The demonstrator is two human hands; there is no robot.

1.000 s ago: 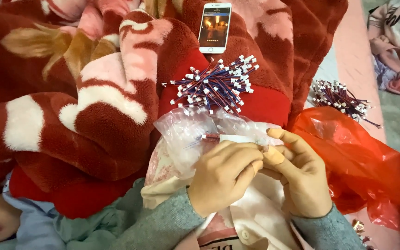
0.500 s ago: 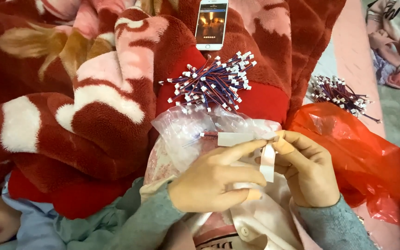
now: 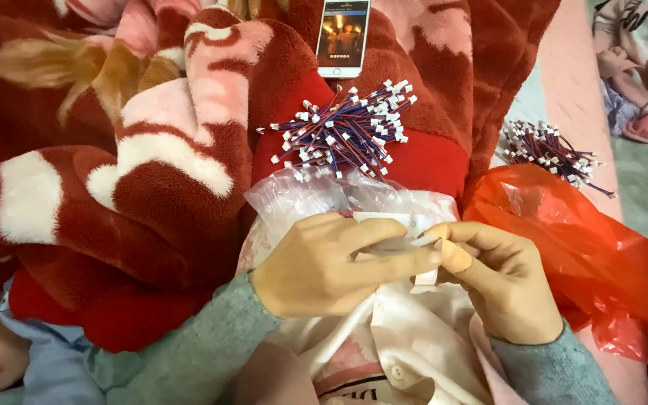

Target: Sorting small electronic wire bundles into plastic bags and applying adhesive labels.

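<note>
From the head camera, looking down into the lap: both hands meet over a small white paper strip (image 3: 405, 241). The left hand (image 3: 324, 266) pinches it between thumb and forefinger, fingers curled tight around its near end. The right hand (image 3: 500, 281) grips the other end, thumb pressed on top, the remaining fingers folded in beneath. The strip is thin, flat and pale, a narrow slip with a second bit hanging down just below the fingertips; what is on it is too small to tell. It sits right above a crinkled clear plastic bag (image 3: 301, 199), which lies on white and pink fabric in the lap.

Just beyond the bag, a bundle of short red-and-blue wires with white plug connectors (image 3: 346, 131) rests on a fluffy red blanket (image 3: 151, 187). A smartphone (image 3: 343, 36) lies further up on the blanket, screen lit. To the right, a red plastic bag (image 3: 586, 247) spreads out, and a second wire bundle (image 3: 549, 150) lies just past it.
</note>
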